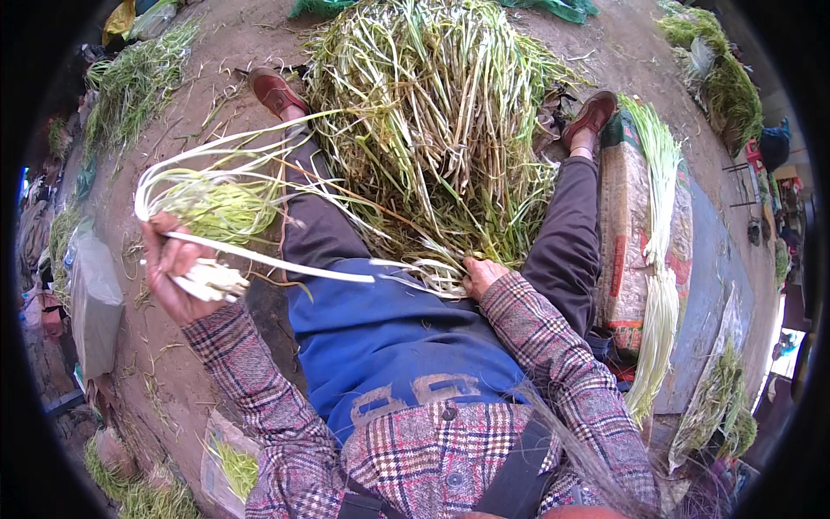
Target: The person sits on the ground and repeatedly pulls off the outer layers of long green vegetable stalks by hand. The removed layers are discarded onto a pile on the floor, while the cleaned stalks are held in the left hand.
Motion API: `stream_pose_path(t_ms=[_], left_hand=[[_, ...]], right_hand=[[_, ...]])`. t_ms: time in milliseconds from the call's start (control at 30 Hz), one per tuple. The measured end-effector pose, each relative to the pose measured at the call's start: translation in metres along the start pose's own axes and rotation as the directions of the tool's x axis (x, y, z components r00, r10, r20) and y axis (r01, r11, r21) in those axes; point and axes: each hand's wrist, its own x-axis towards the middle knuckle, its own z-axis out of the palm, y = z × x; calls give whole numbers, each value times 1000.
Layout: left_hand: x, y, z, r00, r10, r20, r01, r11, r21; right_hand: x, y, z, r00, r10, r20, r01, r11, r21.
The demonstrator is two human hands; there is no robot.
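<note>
My left hand (pixel 170 269) is raised off to the left, closed around a bunch of pale long-stemmed greens (pixel 209 279). Their white cut ends face me, and the thin leaves bend away over my left leg. One white stalk (pixel 272 259) sticks out of this bunch toward my lap. Low between my thighs, my right hand (pixel 485 276) grips a few loose pale stems (pixel 438 276) at the edge of the blue apron (pixel 395 318). A large heap of long-stemmed greens (pixel 441 117), mixed with dry brown strands, lies between my spread legs.
To my right, trimmed pale bundles (pixel 658 240) lie along a printed woven sack (pixel 622 240), beside a grey board (pixel 720 259). More greens (pixel 139 84) lie on the dirt floor (pixel 159 162) at far left. A white plastic-wrapped block (pixel 94 298) stands nearer on that side.
</note>
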Motion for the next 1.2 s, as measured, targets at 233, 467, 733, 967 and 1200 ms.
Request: stream_pose_path(t_ms=[233,467,733,967,1200], left_hand=[[-2,-70,-22,930,215,-299,-105,933,344],[2,-152,-51,868,-53,-494,152,975,163],[-21,-186,-58,823,-96,-560,322,891,321],[-45,-215,-69,810,-78,-581,476,667,574],[-44,-215,-74,731,-199,-653,512,792,332]], right_hand=[[-11,-3,-4,955,-46,-292,117,967,228],[-49,-40,-32,940,-299,165,-102,215,971],[-65,-44,-24,984,-155,-87,122,230,966],[-25,-79,-26,855,-453,-254,509,827,240],[68,-62,-55,855,18,-518,222,891,397]])
